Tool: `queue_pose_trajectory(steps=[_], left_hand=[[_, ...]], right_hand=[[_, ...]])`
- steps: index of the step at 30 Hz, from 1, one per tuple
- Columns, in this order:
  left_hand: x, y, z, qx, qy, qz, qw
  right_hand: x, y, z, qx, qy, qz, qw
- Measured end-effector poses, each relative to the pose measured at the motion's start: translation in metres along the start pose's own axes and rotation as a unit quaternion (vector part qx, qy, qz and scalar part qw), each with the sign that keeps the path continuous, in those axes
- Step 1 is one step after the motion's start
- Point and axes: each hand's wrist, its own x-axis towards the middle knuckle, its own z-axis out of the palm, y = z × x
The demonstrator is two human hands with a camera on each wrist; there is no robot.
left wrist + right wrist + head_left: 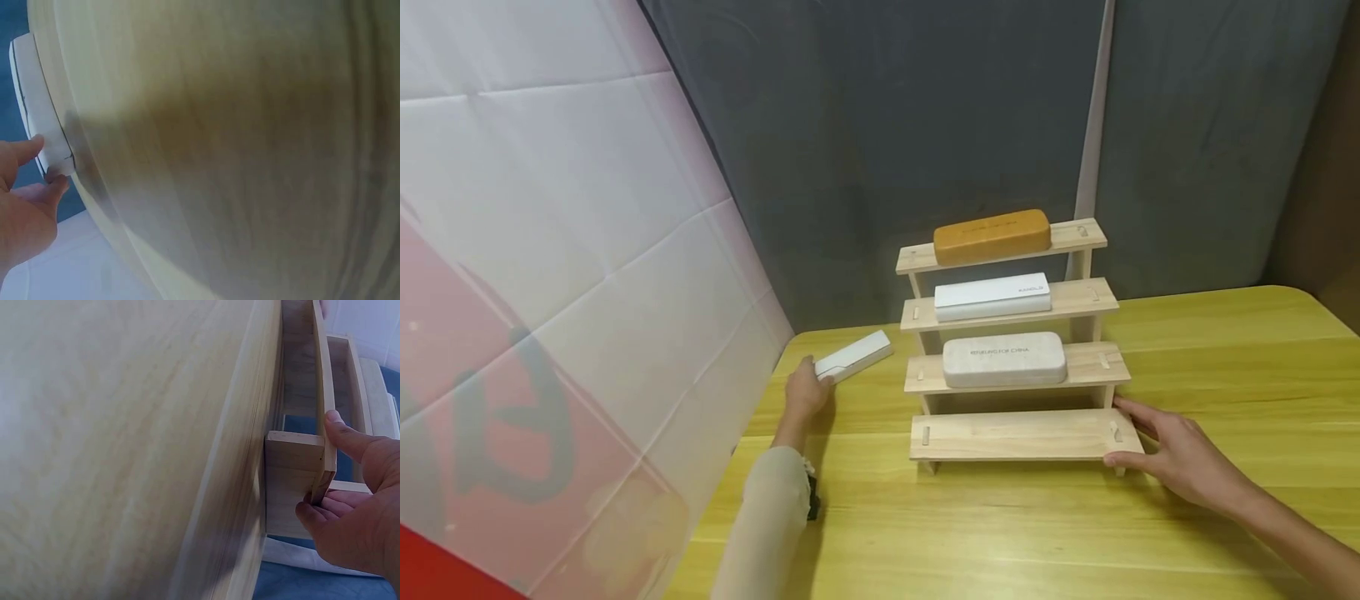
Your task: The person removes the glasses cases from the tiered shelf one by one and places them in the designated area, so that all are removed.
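Note:
My left hand (806, 392) pinches the near end of a long white glasses case (856, 354) lying at the back left of the table; thumb and fingers lie on either side of it in the left wrist view. My right hand (1187, 460) grips the right end of the lowest shelf of a four-step wooden rack (1015, 435), its thumb at the front edge and the fingers behind. On the rack's top step rests an orange-brown case (992, 237). Below it lie a white flap case (992, 298) and a rounded off-white case (1004, 360) with lettering.
The yellow wood-grain table (1000, 533) carries the rack. A grey curtain (865, 150) hangs behind it, and a white printed fabric wall (587, 192) slopes along the left side, close to the left arm.

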Motion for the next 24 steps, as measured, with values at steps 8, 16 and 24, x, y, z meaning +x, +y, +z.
queue_pose_trajectory(steps=[8, 16, 24], left_hand=[[-0.010, 0.001, -0.010, -0.060, 0.007, -0.024, 0.9979], [-0.016, -0.005, -0.015, -0.088, 0.017, -0.013, 0.9959], [-0.023, -0.005, -0.022, -0.110, 0.036, -0.010, 0.9932]], right_hand=[[0.000, -0.001, -0.001, 0.001, -0.001, -0.003, 1.0000], [-0.001, 0.000, 0.000, 0.002, 0.004, -0.006, 1.0000], [0.000, 0.002, 0.001, 0.019, 0.004, -0.006, 0.9998]])
